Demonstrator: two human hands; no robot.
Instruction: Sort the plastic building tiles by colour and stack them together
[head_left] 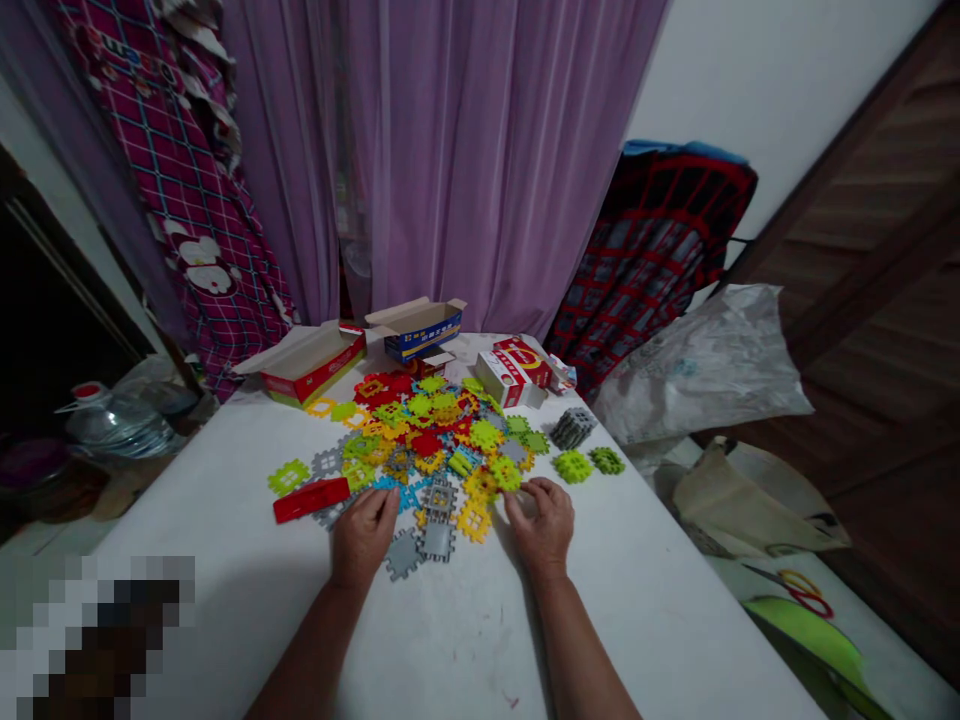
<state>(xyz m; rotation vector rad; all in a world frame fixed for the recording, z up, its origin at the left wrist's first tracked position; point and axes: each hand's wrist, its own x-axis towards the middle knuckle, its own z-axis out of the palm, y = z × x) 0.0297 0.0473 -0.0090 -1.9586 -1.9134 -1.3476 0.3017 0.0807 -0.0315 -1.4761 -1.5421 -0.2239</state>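
A pile of flat, gear-edged plastic pieces in red, yellow, green, blue and grey [404, 554] lies on the white table [442, 640]. My left hand [365, 533] rests at the pile's front left, fingers curled together beside blue pieces; whatever they may hold is hidden. To its left is a long red piece [311, 498]. My right hand [541, 520] is at the pile's front right, thumb and index finger near a lime green piece [505, 473] and a yellow one [475, 519]; its grip cannot be made out.
Behind the pile stand an open red box [315, 370], a blue box [424, 332] and a red-white box [514, 371]. A grey stack [573, 428] and green stacks [573, 466] sit at right. Scissors [799, 592] lie beyond the table's right edge.
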